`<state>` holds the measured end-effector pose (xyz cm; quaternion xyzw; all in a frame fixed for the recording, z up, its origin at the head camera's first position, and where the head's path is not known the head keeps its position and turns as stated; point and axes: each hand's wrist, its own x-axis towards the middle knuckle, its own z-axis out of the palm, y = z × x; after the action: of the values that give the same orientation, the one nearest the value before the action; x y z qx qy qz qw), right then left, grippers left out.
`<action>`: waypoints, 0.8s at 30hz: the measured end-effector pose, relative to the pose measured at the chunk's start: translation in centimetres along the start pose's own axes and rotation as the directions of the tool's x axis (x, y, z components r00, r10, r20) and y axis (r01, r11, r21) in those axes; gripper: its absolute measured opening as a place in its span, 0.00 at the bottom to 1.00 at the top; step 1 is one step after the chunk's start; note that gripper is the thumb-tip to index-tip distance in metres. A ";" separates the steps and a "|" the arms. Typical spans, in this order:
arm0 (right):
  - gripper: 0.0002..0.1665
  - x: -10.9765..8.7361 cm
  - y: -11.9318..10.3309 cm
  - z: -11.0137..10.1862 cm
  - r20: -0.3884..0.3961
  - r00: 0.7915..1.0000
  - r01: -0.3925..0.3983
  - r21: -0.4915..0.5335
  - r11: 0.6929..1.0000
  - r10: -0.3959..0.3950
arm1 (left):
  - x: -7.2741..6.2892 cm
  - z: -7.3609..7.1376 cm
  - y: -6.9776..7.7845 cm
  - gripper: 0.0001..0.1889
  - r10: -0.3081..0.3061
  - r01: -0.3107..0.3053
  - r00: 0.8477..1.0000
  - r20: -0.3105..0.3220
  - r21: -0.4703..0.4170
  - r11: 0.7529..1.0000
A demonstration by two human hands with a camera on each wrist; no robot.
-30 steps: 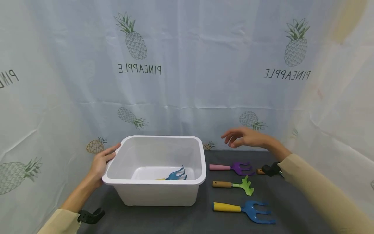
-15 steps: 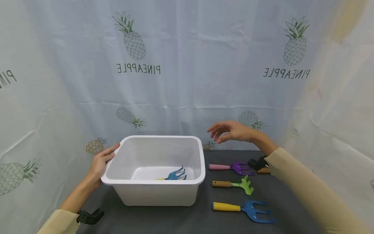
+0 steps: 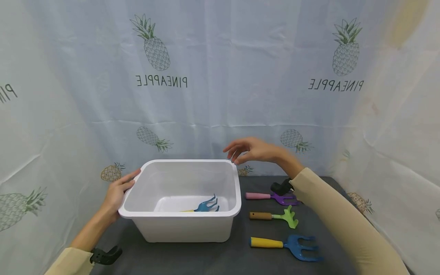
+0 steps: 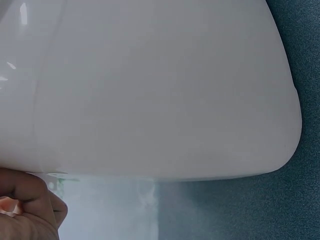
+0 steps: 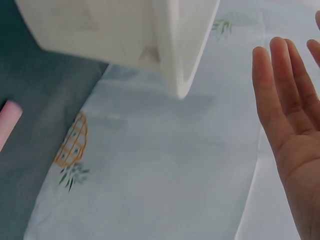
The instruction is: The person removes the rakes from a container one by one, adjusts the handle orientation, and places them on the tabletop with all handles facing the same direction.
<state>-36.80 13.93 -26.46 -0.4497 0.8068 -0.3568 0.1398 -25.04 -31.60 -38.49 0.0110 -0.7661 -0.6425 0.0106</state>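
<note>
A white plastic basin (image 3: pixel 183 227) stands on the dark table. My left hand (image 3: pixel 117 194) grips its left rim; the curled fingers (image 4: pixel 35 200) show at the basin's edge in the left wrist view. Inside the basin lies a blue garden hand rake (image 3: pixel 205 205), its yellow handle mostly hidden by the front wall. My right hand (image 3: pixel 252 149), empty and with fingers loosely extended, is raised by the far right corner of the basin. In the right wrist view its fingers (image 5: pixel 287 85) are apart from the basin's rim (image 5: pixel 180 75).
Right of the basin lie a purple garden fork with a pink handle (image 3: pixel 257 196), a green hand rake (image 3: pixel 287 217) with a wooden handle, and a blue garden fork (image 3: pixel 298 247) with a yellow handle. A pineapple-print curtain (image 3: pixel 213 95) hangs close behind the table.
My right hand has moved left and slightly up, from above the purple fork to the basin's far right corner. A wooden handle has become hidden behind the right arm. The left hand stays put.
</note>
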 end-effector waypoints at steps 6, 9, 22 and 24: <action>0.29 2.2 -0.5 1.1 0.014 1.000 -0.005 -0.023 1.000 0.005 | 0.1 -0.1 -0.1 0.29 -0.004 0.004 1.000 -0.003 0.008 1.000; 0.29 3.2 -0.7 1.6 0.029 1.000 -0.001 -0.024 1.000 0.001 | 0.1 -0.1 -0.1 0.28 -0.002 0.002 1.000 -0.001 0.009 1.000; 0.29 7.1 -1.7 3.0 0.089 0.996 0.017 0.029 0.999 -0.020 | 0.2 -0.1 0.0 0.29 0.023 -0.023 1.000 0.000 0.006 1.000; 0.29 7.6 -1.8 3.3 0.096 0.995 0.008 0.033 0.999 -0.011 | 0.2 -0.1 0.0 0.29 0.027 -0.027 1.000 -0.003 0.007 1.000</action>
<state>-38.16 5.57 -26.80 -0.4680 0.7911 -0.3485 0.1838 -25.25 -31.65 -38.49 0.0018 -0.7684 -0.6397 0.0202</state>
